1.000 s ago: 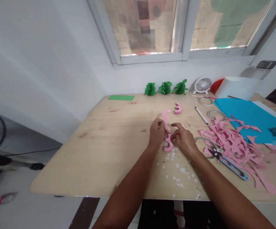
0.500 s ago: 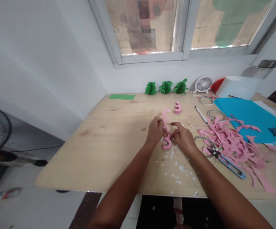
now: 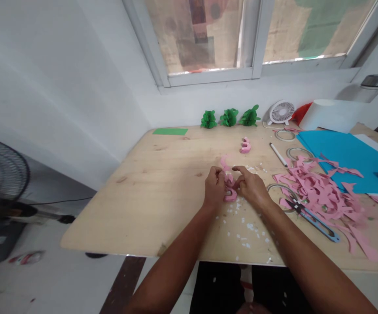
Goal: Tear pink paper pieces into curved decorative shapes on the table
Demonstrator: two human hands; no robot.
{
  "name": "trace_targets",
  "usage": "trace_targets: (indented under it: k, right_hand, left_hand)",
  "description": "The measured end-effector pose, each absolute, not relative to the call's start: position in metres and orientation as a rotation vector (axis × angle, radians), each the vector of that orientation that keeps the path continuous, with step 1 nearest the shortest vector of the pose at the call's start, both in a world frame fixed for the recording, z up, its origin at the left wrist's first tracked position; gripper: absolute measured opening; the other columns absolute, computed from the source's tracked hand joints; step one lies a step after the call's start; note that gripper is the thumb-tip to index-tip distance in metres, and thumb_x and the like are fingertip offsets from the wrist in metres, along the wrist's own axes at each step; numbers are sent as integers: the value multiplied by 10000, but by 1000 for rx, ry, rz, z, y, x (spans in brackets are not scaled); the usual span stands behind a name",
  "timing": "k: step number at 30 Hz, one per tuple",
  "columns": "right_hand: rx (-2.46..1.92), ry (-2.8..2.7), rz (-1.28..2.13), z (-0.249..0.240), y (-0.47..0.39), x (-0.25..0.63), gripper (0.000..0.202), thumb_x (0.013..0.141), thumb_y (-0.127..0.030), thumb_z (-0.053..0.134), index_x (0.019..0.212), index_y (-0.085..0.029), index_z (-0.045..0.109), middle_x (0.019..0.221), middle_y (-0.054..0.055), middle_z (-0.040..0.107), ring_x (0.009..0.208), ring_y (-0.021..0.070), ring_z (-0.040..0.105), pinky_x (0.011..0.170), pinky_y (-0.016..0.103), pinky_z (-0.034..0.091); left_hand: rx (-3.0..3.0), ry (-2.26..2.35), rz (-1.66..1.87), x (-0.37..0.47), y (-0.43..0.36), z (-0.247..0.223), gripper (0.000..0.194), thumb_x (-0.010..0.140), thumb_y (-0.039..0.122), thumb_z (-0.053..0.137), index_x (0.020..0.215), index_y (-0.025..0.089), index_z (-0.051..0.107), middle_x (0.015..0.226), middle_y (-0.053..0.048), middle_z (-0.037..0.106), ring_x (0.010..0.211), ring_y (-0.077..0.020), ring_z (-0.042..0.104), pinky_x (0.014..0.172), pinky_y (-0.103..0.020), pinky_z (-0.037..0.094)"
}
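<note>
Both hands meet over the middle of the wooden table. My left hand and my right hand pinch a stack of curved pink paper pieces between their fingertips, pressing its folds close together. A pink end of the stack sticks out beyond the fingers. A second pink folded piece lies farther back on the table. Small white paper bits are scattered near my wrists.
Pink paper scraps and blue-handled scissors lie to the right, by tape rings, a pen and blue paper. Three green paper balls, a small white fan and a green sheet sit at the back.
The pink stack has been pressed shorter between my hands, and its free end now sticks out less. The view has shifted slightly to the left.
</note>
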State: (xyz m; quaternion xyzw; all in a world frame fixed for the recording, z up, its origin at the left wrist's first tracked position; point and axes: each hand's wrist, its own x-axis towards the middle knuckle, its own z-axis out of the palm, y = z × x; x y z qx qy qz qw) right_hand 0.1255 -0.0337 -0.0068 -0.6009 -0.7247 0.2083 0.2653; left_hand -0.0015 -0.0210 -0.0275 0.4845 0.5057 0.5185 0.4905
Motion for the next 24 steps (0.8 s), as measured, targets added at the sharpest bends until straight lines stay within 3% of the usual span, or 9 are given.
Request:
trace_targets:
  k: [14,19,24]
  right_hand:
    - [-1865,-1935,307,-8,-30,131,370,740,-92,408,1054,-215,561,675,32,670,688,196,600,582,254,338]
    - [-1665,-1682,457,-12,-28,131,343,684,-72,416,947,-218,580,698,-3,682,706,165,615,641,244,398]
    - [-1482,-1575,502,-11,-31,124,212,725,-183,464,872,-206,615,788,19,682,707,164,603,637,258,420]
  left_hand:
    - [1136,1186,1247,-2,-16,-37,150,774,337,470,797,191,448,568,46,513,440,-89,543,368,-165,417]
    - [1154,1154,1280,-3,-18,-34,161,784,342,464,797,181,459,554,36,530,432,-79,519,371,-155,404]
    - [1253,1179,1340,-5,-21,-28,146,772,311,482,775,166,504,561,26,548,447,-77,504,405,-163,402]
